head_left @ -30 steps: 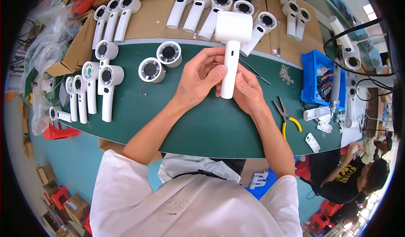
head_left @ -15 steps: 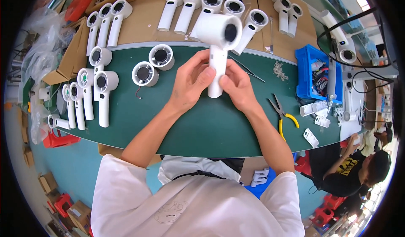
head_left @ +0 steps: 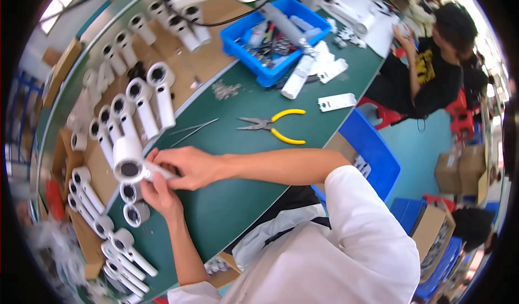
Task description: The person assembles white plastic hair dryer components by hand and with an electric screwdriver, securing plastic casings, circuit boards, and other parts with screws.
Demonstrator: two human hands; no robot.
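I hold a white dryer shell at the left of the frame, its round dark opening facing up toward me, over the green mat. My right hand comes in from the right and is clenched around the shell's handle, fingers wrapped over it. My left hand sits just below, thumb and fingertips pinching the same handle from underneath, so both hands are grasping the one shell. Just below it on the mat lie two short round barrels, near my left wrist. More white shells lie in rows on cardboard in the upper left, and another row lies at the lower left. Yellow-handled pliers rest on the mat at centre, with tweezers to their left. A blue bin of parts stands at upper centre. Another person sits at upper right.
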